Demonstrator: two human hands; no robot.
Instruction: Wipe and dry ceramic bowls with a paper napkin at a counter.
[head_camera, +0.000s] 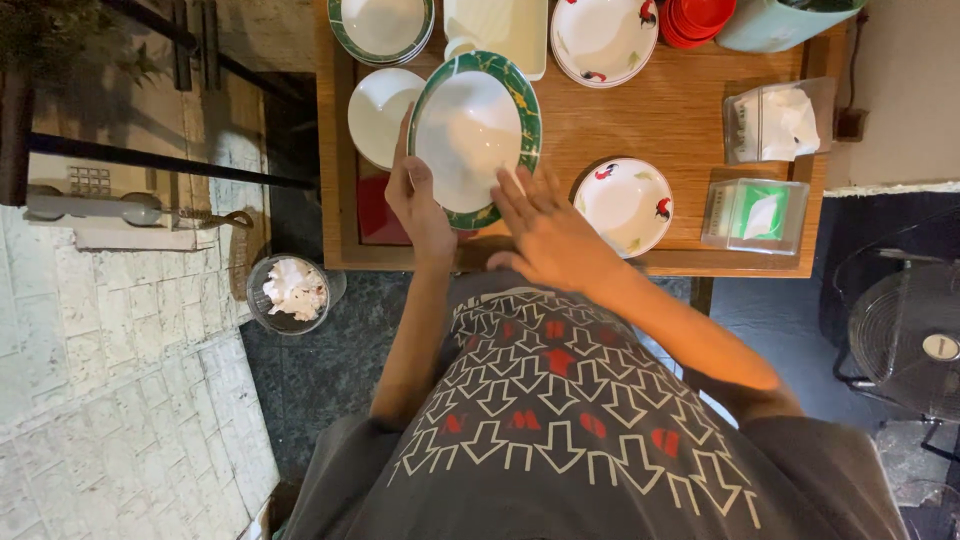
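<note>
The left hand (418, 200) grips the green-rimmed plate (475, 135) by its left edge, tilted above the table (650, 120); the right hand (545, 235), open, fingers spread, should steady its near rim.

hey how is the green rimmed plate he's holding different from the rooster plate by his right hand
The green-rimmed plate has a marbled green band around its edge; the rooster plate has a white rim with small red-and-black birds. The green-rimmed plate is held tilted up off the table in the left hand, with the right hand at its lower edge; the rooster plate lies flat on the wooden table. Both have plain white centres.
</note>
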